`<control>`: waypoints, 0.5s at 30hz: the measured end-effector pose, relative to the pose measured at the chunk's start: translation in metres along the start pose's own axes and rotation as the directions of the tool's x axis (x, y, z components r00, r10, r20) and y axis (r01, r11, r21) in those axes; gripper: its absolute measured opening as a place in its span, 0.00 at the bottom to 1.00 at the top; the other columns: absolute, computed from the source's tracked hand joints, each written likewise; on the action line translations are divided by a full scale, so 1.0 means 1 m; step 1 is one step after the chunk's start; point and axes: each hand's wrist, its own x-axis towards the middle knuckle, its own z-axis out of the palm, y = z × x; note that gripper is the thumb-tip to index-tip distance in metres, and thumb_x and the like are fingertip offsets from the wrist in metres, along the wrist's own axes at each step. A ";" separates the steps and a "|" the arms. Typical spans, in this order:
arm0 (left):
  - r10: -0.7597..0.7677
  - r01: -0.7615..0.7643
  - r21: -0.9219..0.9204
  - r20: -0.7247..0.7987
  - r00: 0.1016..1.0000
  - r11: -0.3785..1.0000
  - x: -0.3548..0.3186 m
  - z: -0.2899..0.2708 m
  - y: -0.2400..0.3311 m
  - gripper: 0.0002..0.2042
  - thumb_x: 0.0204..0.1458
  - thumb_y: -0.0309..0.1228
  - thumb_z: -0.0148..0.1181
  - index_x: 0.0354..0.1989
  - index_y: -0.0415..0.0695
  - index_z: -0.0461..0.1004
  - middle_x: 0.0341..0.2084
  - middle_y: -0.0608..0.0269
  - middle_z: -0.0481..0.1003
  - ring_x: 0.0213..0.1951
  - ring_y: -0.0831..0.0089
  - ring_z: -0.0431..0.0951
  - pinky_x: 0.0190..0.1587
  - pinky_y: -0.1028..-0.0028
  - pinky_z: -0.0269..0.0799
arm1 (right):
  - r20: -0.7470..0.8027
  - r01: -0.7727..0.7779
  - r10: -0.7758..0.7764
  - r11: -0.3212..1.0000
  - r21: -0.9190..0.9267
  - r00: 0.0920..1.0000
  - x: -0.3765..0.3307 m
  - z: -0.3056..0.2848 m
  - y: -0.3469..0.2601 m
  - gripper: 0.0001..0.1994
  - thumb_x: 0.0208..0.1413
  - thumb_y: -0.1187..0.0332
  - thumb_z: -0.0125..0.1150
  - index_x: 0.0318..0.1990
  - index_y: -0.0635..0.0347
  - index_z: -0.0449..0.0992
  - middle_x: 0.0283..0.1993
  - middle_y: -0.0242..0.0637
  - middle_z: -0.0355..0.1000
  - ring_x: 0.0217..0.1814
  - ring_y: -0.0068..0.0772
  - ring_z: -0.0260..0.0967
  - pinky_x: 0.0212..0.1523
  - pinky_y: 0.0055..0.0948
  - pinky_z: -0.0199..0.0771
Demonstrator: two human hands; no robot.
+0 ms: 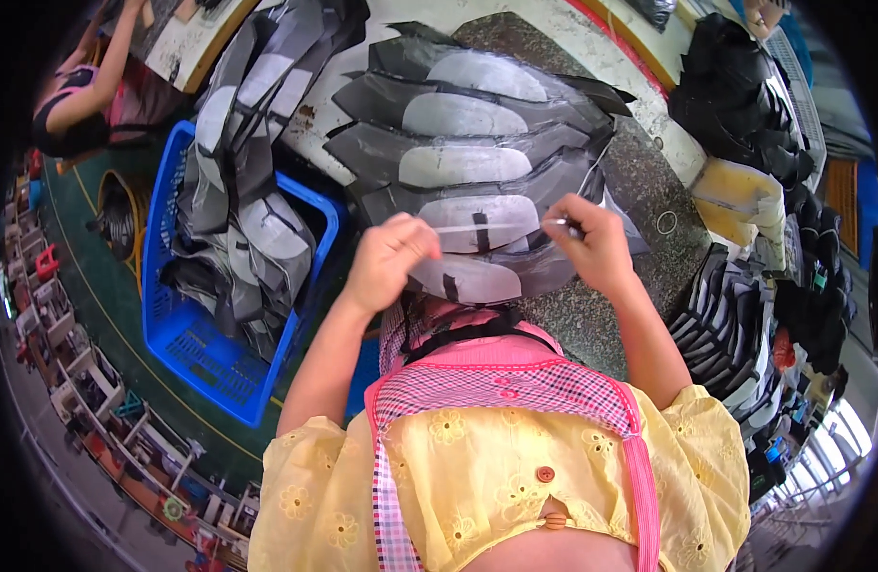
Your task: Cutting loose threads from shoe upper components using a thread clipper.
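Observation:
A row of overlapping grey and black pieces [464, 166], which look like shoe uppers with pale rounded panels, lies on the work surface in front of me. Above the nearest pieces, my left hand [393, 262] is closed in a pinch on one end of a thin whitish strip [463, 228]. The strip runs across toward my right hand [596, 246], whose fingers are closed round a small dark, metallic-looking tool [569, 229]; its kind is too small to make out. Short black tabs show on the two nearest pale panels.
On my left, a blue plastic basket [162, 315] holds a heaped chain of similar pieces [267, 224]. More stacked pieces [729, 329] and a yellowish block [734, 195] are at the right. Another person's arm [110, 71] shows at the far left.

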 end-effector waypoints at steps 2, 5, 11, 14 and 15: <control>-0.057 0.056 -0.010 -0.126 0.990 0.998 0.000 -0.017 -0.022 0.15 0.54 0.34 0.48 0.19 0.38 0.70 0.17 0.64 0.68 0.27 0.76 0.66 0.32 0.77 0.59 | -0.019 0.021 -0.022 1.000 -0.023 1.000 0.007 0.003 -0.007 0.06 0.44 0.75 0.59 0.30 0.60 0.70 0.23 0.42 0.67 0.23 0.35 0.65 0.25 0.28 0.64; -0.090 0.087 -0.022 -0.214 0.973 0.996 0.014 -0.028 -0.044 0.13 0.52 0.33 0.51 0.19 0.38 0.70 0.16 0.69 0.68 0.24 0.81 0.64 0.29 0.80 0.58 | -0.046 0.104 -0.108 0.991 -0.085 0.993 0.016 0.015 -0.019 0.06 0.45 0.74 0.58 0.32 0.61 0.68 0.27 0.43 0.68 0.27 0.41 0.68 0.28 0.32 0.66; -0.243 0.209 -0.157 -0.248 0.938 0.965 0.032 -0.031 -0.075 0.09 0.47 0.31 0.58 0.22 0.38 0.73 0.15 0.74 0.69 0.19 0.86 0.62 0.22 0.82 0.56 | 0.005 0.005 -0.005 0.998 -0.061 1.000 0.025 0.014 -0.037 0.07 0.46 0.73 0.57 0.32 0.63 0.67 0.28 0.46 0.69 0.31 0.46 0.69 0.31 0.33 0.68; -0.233 0.220 -0.081 -0.242 0.942 0.972 0.036 -0.031 -0.079 0.09 0.46 0.31 0.58 0.20 0.38 0.72 0.14 0.73 0.68 0.19 0.86 0.63 0.23 0.81 0.58 | 0.011 0.087 -0.086 0.992 -0.092 0.996 0.022 0.016 -0.041 0.04 0.52 0.73 0.52 0.34 0.63 0.70 0.27 0.37 0.70 0.27 0.24 0.64 0.31 0.22 0.64; -0.230 0.216 -0.084 -0.241 0.943 0.973 0.037 -0.031 -0.080 0.09 0.46 0.31 0.58 0.20 0.38 0.72 0.14 0.73 0.68 0.19 0.86 0.63 0.23 0.81 0.58 | 0.009 0.087 -0.086 0.991 -0.097 0.996 0.021 0.016 -0.043 0.04 0.52 0.73 0.52 0.34 0.63 0.70 0.27 0.37 0.70 0.27 0.24 0.64 0.31 0.22 0.64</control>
